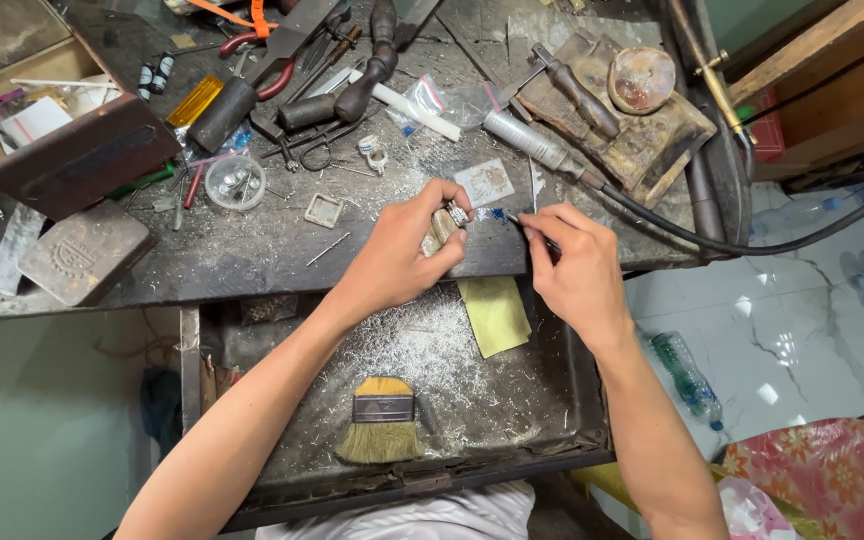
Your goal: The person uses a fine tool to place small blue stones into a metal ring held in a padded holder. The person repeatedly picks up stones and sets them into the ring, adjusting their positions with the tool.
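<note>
Over the drawer (252,345), left hand (400,250) pinches a ring (457,213); right hand (572,265) grips, seemingly, a thin tool (514,218).

A small silvery ring (457,214) sits atop a wooden peg (440,229), with a thin tool (520,221) at its three o'clock.

We see a dark, worn workbench (252,255) dusted with pale metal filings, its top crowded with tools. Below its front edge an open drawer (562,400) hangs out, lined with the same shavings. At the upper left sits 1 brown box (82,160) with its lid raised. To the right, the floor (802,340) is pale, glossy marble with grey veins, and it catches soft daylight. Wooden furniture (832,90) stands at the upper right. The lower left shows a plain greenish surface (42,430). A red flowered cloth (832,470) lies at the lower right.
</note>
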